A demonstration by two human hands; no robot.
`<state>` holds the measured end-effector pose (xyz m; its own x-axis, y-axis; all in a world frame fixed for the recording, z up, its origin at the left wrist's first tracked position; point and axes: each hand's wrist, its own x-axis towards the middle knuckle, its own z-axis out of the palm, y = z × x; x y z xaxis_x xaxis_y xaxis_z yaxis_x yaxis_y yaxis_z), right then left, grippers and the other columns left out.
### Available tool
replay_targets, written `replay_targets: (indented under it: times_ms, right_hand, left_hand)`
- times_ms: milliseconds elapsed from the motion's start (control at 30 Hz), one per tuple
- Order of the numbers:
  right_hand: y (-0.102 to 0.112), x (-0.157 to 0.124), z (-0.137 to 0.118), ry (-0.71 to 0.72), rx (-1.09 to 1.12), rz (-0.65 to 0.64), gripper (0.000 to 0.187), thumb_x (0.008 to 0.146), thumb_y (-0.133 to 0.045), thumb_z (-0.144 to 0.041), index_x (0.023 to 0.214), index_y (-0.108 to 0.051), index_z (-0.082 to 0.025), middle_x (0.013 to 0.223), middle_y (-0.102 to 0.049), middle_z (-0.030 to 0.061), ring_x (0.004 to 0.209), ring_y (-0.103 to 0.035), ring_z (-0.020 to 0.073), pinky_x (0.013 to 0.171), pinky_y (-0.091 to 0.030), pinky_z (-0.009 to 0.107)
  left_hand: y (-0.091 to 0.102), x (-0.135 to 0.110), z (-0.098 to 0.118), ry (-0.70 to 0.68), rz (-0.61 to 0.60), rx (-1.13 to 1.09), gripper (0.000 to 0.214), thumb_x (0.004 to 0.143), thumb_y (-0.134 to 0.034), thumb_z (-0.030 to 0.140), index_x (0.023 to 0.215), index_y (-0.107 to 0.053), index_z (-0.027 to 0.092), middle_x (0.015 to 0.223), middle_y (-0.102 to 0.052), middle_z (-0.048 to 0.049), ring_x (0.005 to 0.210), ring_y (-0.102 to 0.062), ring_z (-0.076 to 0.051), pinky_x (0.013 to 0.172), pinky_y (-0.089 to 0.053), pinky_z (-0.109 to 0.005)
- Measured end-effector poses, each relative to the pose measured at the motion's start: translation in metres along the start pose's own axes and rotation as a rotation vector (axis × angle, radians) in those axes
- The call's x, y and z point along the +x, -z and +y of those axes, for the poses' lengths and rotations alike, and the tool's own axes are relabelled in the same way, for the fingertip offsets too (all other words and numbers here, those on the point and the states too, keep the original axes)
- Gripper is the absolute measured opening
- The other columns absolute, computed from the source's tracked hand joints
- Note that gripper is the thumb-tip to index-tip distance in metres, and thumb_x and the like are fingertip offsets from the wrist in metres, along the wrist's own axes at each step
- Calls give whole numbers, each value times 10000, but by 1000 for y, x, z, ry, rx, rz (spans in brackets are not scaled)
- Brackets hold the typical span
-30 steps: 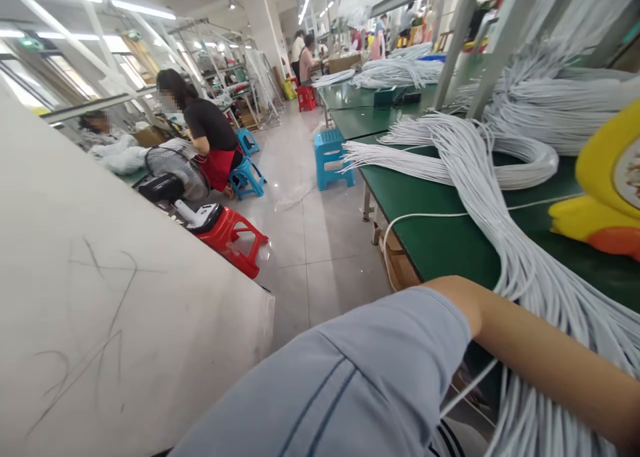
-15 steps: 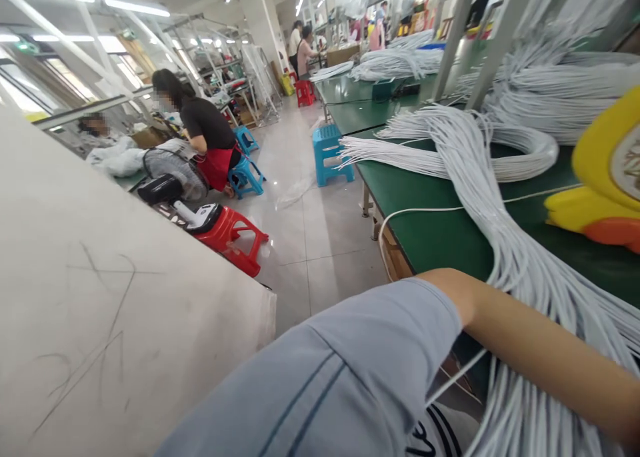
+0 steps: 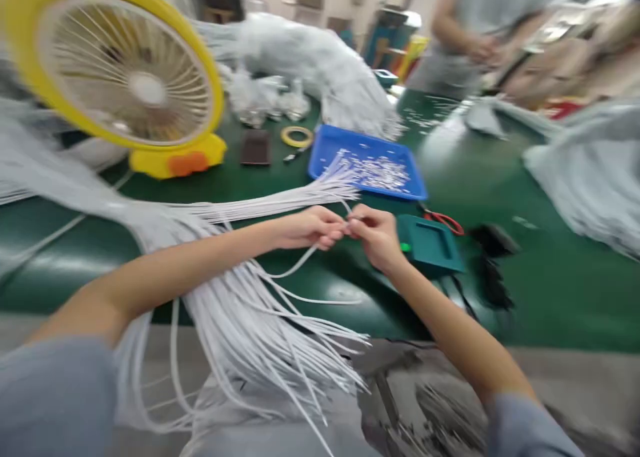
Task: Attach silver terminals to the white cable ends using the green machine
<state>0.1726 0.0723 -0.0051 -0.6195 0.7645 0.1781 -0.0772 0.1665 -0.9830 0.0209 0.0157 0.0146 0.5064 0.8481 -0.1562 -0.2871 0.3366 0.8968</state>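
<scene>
Left hand (image 3: 320,228) and right hand (image 3: 376,236) meet in the head view above the table (image 3: 560,290), fingertip to fingertip, between its near edge and the tray (image 3: 325,154). On the left, thumb and fingers are pressed together on one wire (image 3: 306,257), which curves out below them. On the right, thumb and forefinger are also pressed together at this same spot; what small piece is between them, I cannot tell. Probably the two pinches are so close because a thin, soft wire would bend if it were gripped far from the working point. The bundle (image 3: 225,304) comes from the left side of the table and droops over the near edge, under the left forearm; this perhaps leaves its loose ends easy to separate. Other strands (image 3: 260,205) lie along the table, with their tips at the near left corner of the tray. The tray holds many small white pieces (image 3: 383,175), and it stands just beyond the hands, I think so that a short reach is enough. Just beside the right wrist is a green box (image 3: 433,244), and towards the left end of the table stands a fan (image 3: 147,87), well apart from the fingers.
</scene>
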Motion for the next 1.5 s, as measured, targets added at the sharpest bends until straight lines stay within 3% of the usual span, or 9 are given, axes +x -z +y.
replay_targets:
  times_ms: [133, 333, 467, 533, 667, 1000, 1267, 1367, 1500]
  right_hand:
    - [24, -16, -10, 89, 72, 50, 288, 654, -838, -420, 677, -687, -176, 643, -563, -26, 515, -531, 87, 485, -428, 245]
    - [10, -13, -14, 200, 166, 77, 170, 705, -815, -315, 694, -700, -190, 686, -548, -25, 466, -482, 54, 434, -349, 225]
    - [9, -17, -10, 203, 213, 273, 234, 794, -737, -352, 693, -607, -185, 598, -494, -46, 454, -425, 50, 427, -290, 203]
    - [7, -18, -9, 168, 238, 348, 249, 810, -716, -388, 727, -587, -192, 562, -493, -52, 457, -411, 57, 432, -296, 198]
    - [3, -19, -6, 74, 232, 148, 256, 744, -773, -404, 822, -659, -188, 671, -578, -13, 549, -502, 92, 453, -344, 216]
    - [7, -18, -6, 215, 83, 63, 109, 756, -779, -315, 736, -740, -214, 711, -549, -12, 605, -549, 101, 539, -460, 254]
    - [7, -23, -11, 471, -64, 358, 53, 833, -706, -245, 790, -738, -240, 724, -530, -8, 621, -494, 90, 504, -383, 224]
    - [6, -24, -7, 526, -97, 456, 57, 848, -681, -217, 869, -722, -250, 805, -543, 2, 648, -512, 91, 488, -389, 215]
    - [1, -28, 1, 543, -250, 405, 276, 809, -708, -167, 1060, -675, -276, 914, -569, 20, 742, -553, 117, 521, -455, 222]
  left_hand:
    - [9, 5, -1, 130, -112, -243, 116, 726, -728, 98, 775, -630, 61, 556, -444, 57, 409, -336, 8, 422, -281, -126]
    - [5, -5, 2, 118, -128, -285, 115, 813, -691, 161, 799, -648, 55, 548, -432, 59, 398, -329, 9, 410, -301, -113]
    - [6, -1, -1, 73, -123, -280, 176, 768, -750, 196, 787, -652, 51, 551, -463, 46, 399, -354, 4, 409, -313, -116]
    - [7, 0, -3, 36, -98, -291, 210, 733, -783, 212, 773, -655, 52, 546, -479, 39, 397, -371, -3, 405, -323, -126]
    - [7, 1, -4, 25, -70, -293, 192, 729, -782, 199, 778, -664, 55, 565, -512, 25, 411, -414, -16, 410, -345, -138]
    - [4, 1, -9, -32, 62, -93, 301, 715, -809, 333, 751, -689, 59, 602, -628, -27, 494, -576, -77, 506, -469, -182]
    - [5, 0, -11, -93, -42, -107, 280, 727, -802, 349, 729, -697, 89, 558, -606, -7, 465, -543, -65, 487, -431, -177]
    - [5, 1, -10, -178, 55, -54, 283, 710, -814, 361, 752, -724, 96, 587, -627, -17, 542, -574, -69, 538, -440, -165]
    - [3, 2, -9, -229, 152, -8, 287, 657, -845, 355, 741, -733, 104, 609, -632, -8, 518, -521, -49, 472, -385, -147]
